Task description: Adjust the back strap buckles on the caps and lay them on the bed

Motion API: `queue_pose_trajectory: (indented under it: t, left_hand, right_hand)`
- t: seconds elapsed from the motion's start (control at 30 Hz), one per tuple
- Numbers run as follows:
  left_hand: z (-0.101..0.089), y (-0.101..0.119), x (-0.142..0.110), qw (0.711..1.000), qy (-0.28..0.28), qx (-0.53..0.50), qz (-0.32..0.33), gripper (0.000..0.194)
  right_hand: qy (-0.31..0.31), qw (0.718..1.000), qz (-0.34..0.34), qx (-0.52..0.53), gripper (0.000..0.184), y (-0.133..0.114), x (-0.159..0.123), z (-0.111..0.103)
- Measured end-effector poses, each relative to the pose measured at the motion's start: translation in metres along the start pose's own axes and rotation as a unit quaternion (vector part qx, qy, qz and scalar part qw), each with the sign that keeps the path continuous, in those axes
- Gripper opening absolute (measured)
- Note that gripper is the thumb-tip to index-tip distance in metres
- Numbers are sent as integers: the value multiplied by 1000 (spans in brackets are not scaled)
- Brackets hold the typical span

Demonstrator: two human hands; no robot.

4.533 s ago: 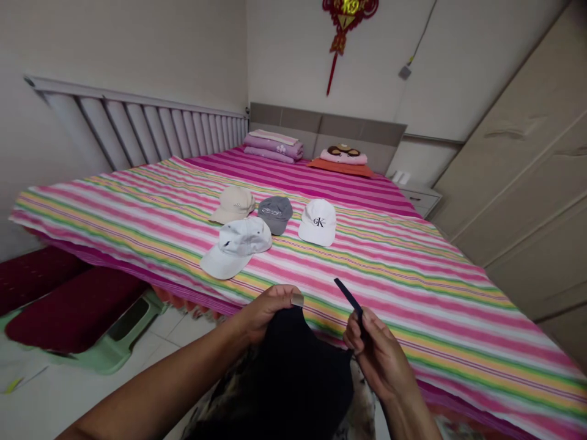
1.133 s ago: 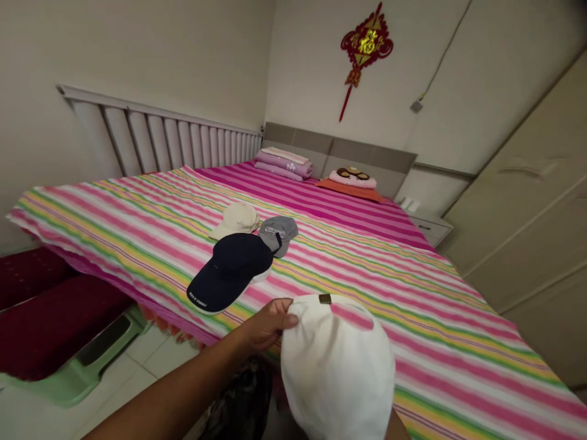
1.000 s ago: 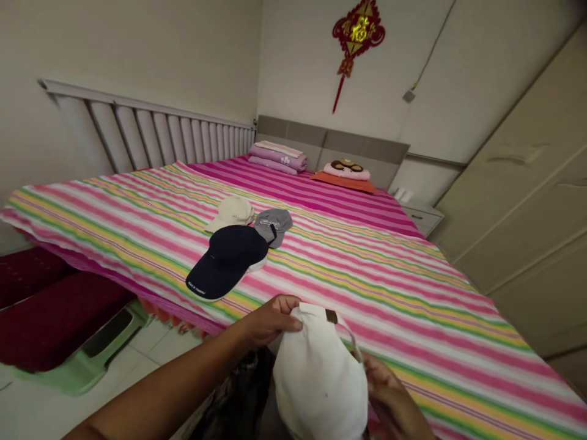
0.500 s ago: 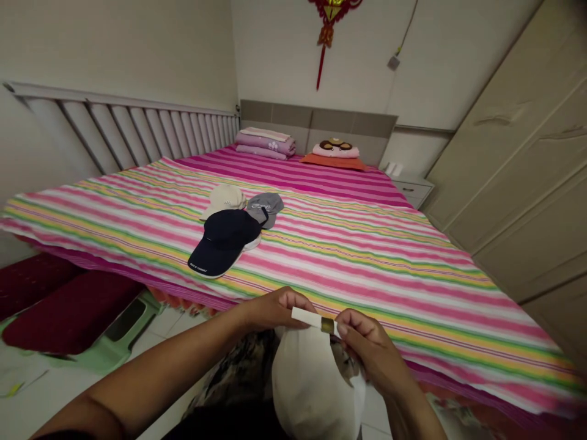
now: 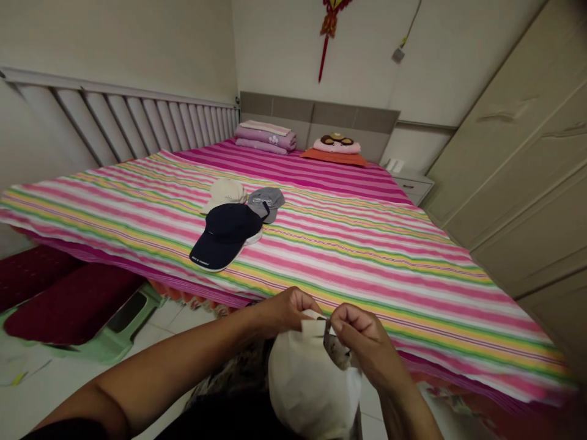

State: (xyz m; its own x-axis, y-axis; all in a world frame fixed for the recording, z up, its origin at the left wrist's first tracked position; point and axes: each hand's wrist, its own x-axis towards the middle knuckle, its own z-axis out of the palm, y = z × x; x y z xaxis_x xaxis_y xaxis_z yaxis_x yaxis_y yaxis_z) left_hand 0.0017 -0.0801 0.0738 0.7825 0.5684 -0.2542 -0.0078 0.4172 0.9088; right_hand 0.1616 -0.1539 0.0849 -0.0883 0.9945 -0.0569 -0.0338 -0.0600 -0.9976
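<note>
Lifted from the bed (image 5: 367, 250), a white cap (image 5: 305, 385), its lower edge cropped, is pinched at its strap by left hand (image 5: 291, 310) and right hand (image 5: 364, 333); beyond, a pale cap (image 5: 254, 237) is mostly hidden beneath a navy cap (image 5: 232, 225).

Is a softly creased off-white cap (image 5: 305, 385), held up clear of the bed (image 5: 413, 263) just off its near edge, with the back opening (image 5: 338, 353) uppermost, the crown bulging downward, and the strap (image 5: 312, 329) gathered at a small metal buckle (image 5: 327, 328).
</note>
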Motion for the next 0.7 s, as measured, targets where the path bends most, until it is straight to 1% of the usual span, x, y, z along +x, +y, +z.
queue_pose_trajectory:
  t: [0.13,0.23,0.3,0.37,0.47,0.6,0.67,0.7]
  left_hand:
    - [-2,-4,0,1000,12,-15,3,22]
    - [-3,0,-2,998,23,-47,15,22]
    - [-5,5,-4,994,28,-97,34,24]
    - [-8,10,-6,987,28,-149,59,26]
    - [-14,13,-10,979,42,-186,73,23]
    - [-23,12,-15,974,54,-200,89,16]
    - [-28,11,-19,971,64,-209,96,16]
    - [-31,11,-22,968,74,-215,102,17]
  right_hand:
    - [-7,1000,17,5,25,2,3,4]
    - [2,999,25,22,24,3,5,5]
    - [24,998,29,47,25,5,7,5]
    - [58,994,36,89,25,7,10,4]
    - [86,983,28,162,24,10,14,3]
    - [77,970,-5,231,27,12,21,3]
    - [57,972,-2,230,27,15,23,5]
    - [39,974,11,221,25,17,25,7]
